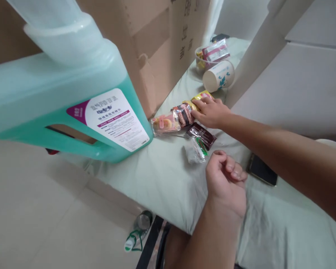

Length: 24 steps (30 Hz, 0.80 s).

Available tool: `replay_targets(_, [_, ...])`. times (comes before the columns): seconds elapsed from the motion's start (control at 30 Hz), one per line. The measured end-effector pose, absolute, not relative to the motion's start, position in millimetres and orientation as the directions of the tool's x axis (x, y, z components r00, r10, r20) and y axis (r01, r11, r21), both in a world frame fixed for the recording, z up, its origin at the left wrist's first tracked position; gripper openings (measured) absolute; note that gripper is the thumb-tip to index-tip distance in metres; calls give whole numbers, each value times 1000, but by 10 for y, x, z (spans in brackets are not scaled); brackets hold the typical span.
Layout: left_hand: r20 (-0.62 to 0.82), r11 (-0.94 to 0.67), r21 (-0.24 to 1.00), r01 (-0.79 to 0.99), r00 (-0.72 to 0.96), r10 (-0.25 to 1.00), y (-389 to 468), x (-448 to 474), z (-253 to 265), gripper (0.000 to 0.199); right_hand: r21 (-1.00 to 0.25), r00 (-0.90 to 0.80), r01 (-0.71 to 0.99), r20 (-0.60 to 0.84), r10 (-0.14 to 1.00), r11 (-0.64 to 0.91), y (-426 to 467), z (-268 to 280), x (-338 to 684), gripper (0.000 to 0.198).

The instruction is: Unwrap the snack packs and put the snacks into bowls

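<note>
My right hand [212, 112] reaches in from the right, fingers stretched and spread. Its fingertips rest on a yellow snack packet [203, 95] and the edge of a packet with dark-and-pink print [183, 114]. Beside these, a clear-wrapped pastry packet [165, 123] continues the row toward a jug. Just below my right hand lies a dark brown wrapped snack [201, 135], with a crumpled clear and green wrapper [196, 150] next to it. Nearer to me, my left hand [226, 181] is turned palm up with its fingers curled in, and nothing shows in it.
A large jug of green liquid [123, 112] stands at the left before a cardboard box [156, 48]. Farther back are a paper cup [218, 76] on its side and a clear bowl [199, 61] holding packets. A phone [262, 170] lies at right; a plastic bottle [138, 229] is below the edge.
</note>
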<state>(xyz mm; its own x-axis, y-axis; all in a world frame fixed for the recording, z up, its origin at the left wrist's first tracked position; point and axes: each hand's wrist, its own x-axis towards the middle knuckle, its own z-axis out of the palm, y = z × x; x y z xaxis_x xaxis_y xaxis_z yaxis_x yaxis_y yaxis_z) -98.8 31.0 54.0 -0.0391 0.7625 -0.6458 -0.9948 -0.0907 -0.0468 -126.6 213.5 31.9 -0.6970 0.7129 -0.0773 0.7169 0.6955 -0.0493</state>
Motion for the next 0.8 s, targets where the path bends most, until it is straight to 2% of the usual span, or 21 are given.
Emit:
replay_targets(0.1, [-637, -86, -35, -996, -44, 770, 304, -973, 545, 19, -1, -609, 787, -162, 776, 617, 1979, 477, -1107, 66])
replay_targets(0.17, [-632, -80, -34, -996, -41, 774, 314, -950, 546, 18, 21, -656, 742, -187, 731, 670, 2038, 530, -1036, 70])
replay_targets(0.3, [-626, -67, -27, -997, -35, 779, 359, -879, 533, 16, 9, -823, 546, -183, 538, 838, 2415, 421, -1035, 108])
replay_targets(0.4, [-629, -54, -25, -998, -27, 777, 398, -840, 515, 16, 15, -774, 597, -251, 581, 802, 2606, 317, -1099, 117])
replay_targets(0.47, [-628, -41, -28, -999, -14, 778, 421, -839, 506, 15, 20, -748, 638, -224, 625, 770, 2607, 310, -1111, 109])
replay_targets(0.6, [-633, -41, -15, -999, -22, 774, 446, -859, 502, 12, 15, -713, 701, -7, 701, 713, 2458, 359, -1022, 68])
replay_targets(0.67, [-635, -38, 0, -999, -29, 772, 437, -849, 505, 12, 8, -704, 710, 7, 710, 704, 2398, 347, -967, 57])
replay_targets(0.73, [-636, -15, 12, -1000, -19, 772, 416, -820, 508, 12, 5, -714, 699, -54, 698, 715, 2366, 309, -930, 60])
replay_targets(0.8, [-635, 7, 21, -1000, -8, 773, 393, -780, 507, 13, 12, -718, 686, -153, 679, 728, 2344, 279, -907, 73])
